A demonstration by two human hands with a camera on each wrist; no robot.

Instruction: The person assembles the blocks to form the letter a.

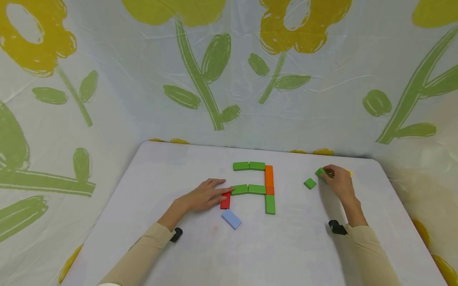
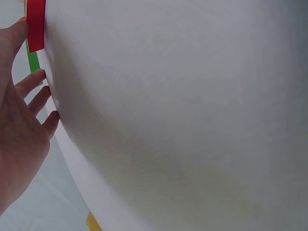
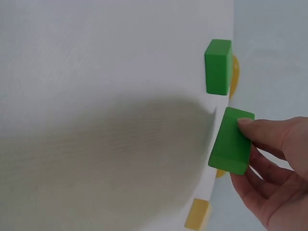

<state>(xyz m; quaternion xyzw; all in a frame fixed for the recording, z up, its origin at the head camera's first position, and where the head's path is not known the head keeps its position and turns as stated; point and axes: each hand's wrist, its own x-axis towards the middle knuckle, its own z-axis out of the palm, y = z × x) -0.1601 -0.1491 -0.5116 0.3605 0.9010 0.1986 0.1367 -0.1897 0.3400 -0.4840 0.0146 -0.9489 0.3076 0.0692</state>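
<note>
My left hand (image 1: pixel 204 196) lies low over the table, fingers extended toward a red block (image 1: pixel 225 201) and the green block (image 1: pixel 239 190) at its upper end. In the left wrist view the thumb is right at the side of the red block (image 2: pixel 36 24). At the right, my right hand (image 1: pixel 340 182) pinches a green block (image 3: pixel 232 142) between thumb and fingers, tilted close over the table. Beside it a second green block (image 1: pixel 310 183) rests on the table. A yellow block (image 3: pixel 197 214) lies near the right hand, partly hidden by it in the head view.
Green blocks in two rows join an orange column (image 1: pixel 269 175) on their right, with another green block (image 1: pixel 270 204) below it. A blue block (image 1: pixel 231 219) lies slanted below the red one. The white table (image 1: pixel 293 246) meets flowered cloth walls (image 1: pixel 143 79) behind.
</note>
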